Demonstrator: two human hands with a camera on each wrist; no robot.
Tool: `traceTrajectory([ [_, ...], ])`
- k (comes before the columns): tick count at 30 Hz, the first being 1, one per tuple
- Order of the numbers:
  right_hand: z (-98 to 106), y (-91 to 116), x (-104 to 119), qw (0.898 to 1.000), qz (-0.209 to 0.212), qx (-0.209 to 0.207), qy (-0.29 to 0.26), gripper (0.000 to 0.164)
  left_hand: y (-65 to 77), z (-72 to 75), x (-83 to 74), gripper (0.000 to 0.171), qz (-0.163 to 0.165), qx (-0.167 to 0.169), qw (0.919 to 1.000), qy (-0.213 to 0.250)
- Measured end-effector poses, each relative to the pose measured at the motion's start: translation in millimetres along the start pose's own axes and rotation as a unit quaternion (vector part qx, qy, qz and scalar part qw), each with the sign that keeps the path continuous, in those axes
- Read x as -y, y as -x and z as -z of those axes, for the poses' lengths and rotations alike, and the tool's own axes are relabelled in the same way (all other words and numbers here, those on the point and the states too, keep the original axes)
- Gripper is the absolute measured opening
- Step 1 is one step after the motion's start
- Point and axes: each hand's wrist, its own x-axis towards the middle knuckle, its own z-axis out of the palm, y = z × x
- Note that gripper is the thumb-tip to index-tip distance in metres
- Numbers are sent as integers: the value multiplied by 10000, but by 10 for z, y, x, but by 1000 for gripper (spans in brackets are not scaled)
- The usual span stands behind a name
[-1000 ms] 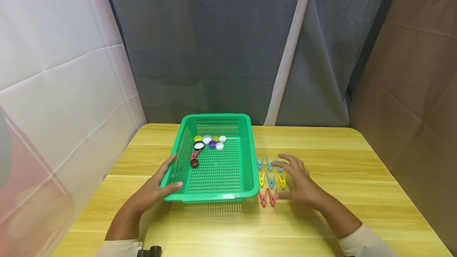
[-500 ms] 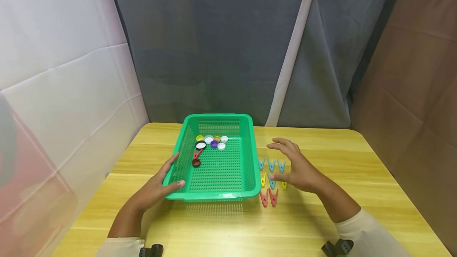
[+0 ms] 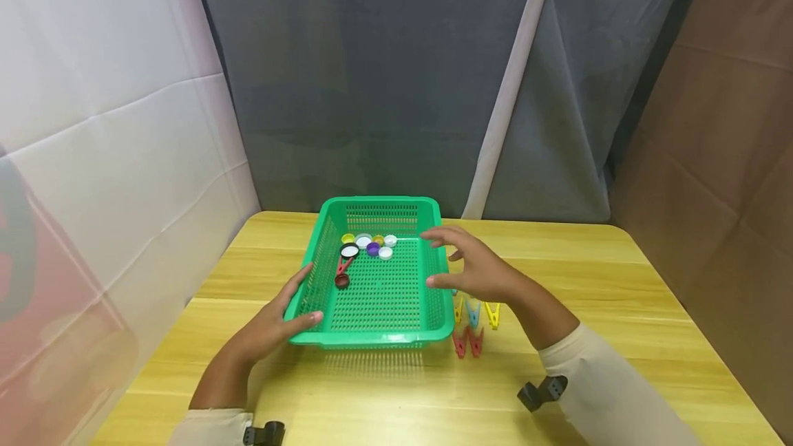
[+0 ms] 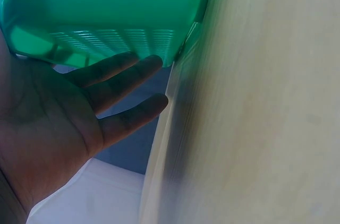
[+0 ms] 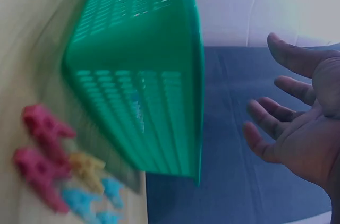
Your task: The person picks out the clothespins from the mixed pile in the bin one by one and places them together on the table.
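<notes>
A green plastic basket (image 3: 441, 315) with slotted sides stands on the table. My left hand (image 3: 263, 329) holds it at the left near corner, thumb over the rim; in the left wrist view several fingers (image 4: 130, 120) stretch straight along its outside. Inside lie several bottle caps, among them a purple one (image 3: 373, 249), a white one (image 3: 385, 253) and a brown one (image 3: 342, 281), plus a red clothespin (image 3: 344, 266). My right hand (image 3: 480, 267) hovers over the right rim with nothing in it, thumb and fingers spread apart.
Right of the basket several clothespins lie in rows: red (image 3: 475, 343), yellow (image 3: 493, 316) and blue (image 3: 473, 314). My right hand covers part of the back row. The wooden table (image 3: 595, 336) ends at a grey curtain (image 3: 384, 88), with cloth walls on both sides.
My right hand has risen from the clothespins and swung left to the basket's right rim, now hiding the blue back row. My left hand stays on the basket.
</notes>
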Motion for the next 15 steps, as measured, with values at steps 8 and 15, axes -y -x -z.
traceTrajectory([
  [8,-102,-400,194,9981,62,350,-505,69,-1,7,5,98,-78,18,10000,22],
  [15,-185,-756,370,9953,-17,582,-776,64,1,7,3,99,-7,3,10000,20],
])
